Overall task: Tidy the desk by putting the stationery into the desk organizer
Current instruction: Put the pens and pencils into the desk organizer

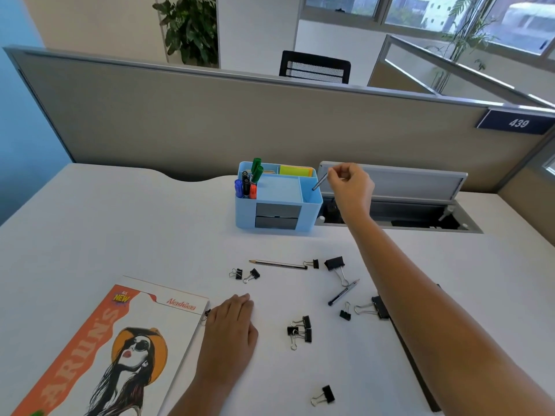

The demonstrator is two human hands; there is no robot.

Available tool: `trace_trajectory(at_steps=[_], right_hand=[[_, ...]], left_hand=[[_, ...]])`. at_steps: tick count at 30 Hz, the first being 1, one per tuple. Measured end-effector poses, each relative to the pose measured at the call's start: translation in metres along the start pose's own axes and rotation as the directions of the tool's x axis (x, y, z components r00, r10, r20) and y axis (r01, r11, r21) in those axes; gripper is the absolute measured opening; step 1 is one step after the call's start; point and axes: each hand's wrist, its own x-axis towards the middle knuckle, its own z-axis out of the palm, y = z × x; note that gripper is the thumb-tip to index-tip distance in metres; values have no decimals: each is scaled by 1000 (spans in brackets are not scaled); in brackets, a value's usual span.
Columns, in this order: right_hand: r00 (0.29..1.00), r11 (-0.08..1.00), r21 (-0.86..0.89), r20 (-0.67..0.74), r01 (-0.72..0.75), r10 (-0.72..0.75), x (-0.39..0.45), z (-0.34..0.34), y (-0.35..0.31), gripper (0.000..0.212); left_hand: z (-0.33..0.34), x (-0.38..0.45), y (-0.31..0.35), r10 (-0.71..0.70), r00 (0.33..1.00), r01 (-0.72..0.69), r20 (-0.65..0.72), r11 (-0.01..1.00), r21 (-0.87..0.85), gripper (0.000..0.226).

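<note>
While held: slim dark pen (pixel 319 182) pinched in right hand (pixel 350 187) fingers
axis: tilted, tip down-left into light-blue plastic desk organizer (pixel 277 199) right slot
left hand (pixel 229 331): flat, holding nothing, on white bench (pixel 120 235)

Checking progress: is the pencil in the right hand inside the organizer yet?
Partly in: the right hand pinches the pencil, whose tip dips into the organizer's right compartment.

Pale blue plastic desk organizer (pixel 277 202) is showing green, blue, black and orange markers (pixel 248 183) at nine o'clock, yellow sticky notes (pixel 295 170) at twelve; black binder clips (pixel 301 330) are dotting the white desk (pixel 120 235).
</note>
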Motion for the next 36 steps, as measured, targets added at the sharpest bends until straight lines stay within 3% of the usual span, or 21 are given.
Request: trace_trajectory(at_steps=[4, 7, 10, 12, 13, 15, 21, 26, 28, 32, 36], right_hand=[[995, 998, -49, 98, 26, -21, -12, 7, 14, 27], [959, 966, -181, 249, 185, -137, -39, 15, 27, 18], [818, 891, -232, 532, 389, -218, -78, 29, 34, 16], [693, 838, -264, 700, 477, -174, -100, 42, 39, 23], [645, 804, -300, 752, 514, -132, -108, 48, 42, 28], [619, 750, -364, 782, 552, -76, -119, 58, 48, 32], [718, 796, -430, 696, 426, -9, -124, 61, 57, 20], [690, 775, -450, 723, 444, 25, -116, 56, 59, 21], [720, 800, -427, 694, 421, -8, -112, 50, 54, 20], [845, 915, -295, 528, 275, -84, -85, 29, 28, 19], [966, 988, -74, 232, 135, -114, -33, 1, -2, 16]], left_hand=[[0, 0, 0, 7, 1000, -7, -13, 1000, 7, 36], [-2, 0, 1, 5, 1000, -5, -20, 1000, 9, 35], [-1, 0, 1, 7, 1000, -7, -18, 1000, 15, 36], [-1, 0, 0, 5, 1000, -5, -8, 1000, 16, 36], [-1, 0, 0, 6, 1000, -5, -4, 1000, 15, 37], [-1, 0, 0, 10, 1000, -10, 3, 1000, 12, 38], [-1, 1, 0, 14, 1000, -14, 3, 1000, 14, 37], [-1, 1, 0, 12, 1000, -12, 5, 1000, 19, 38], [-1, 0, 0, 13, 1000, -13, -1, 1000, 19, 38], [-1, 1, 1, 12, 1000, -12, -6, 1000, 16, 37], [-1, 0, 1, 9, 1000, -9, 0, 1000, 17, 38]])
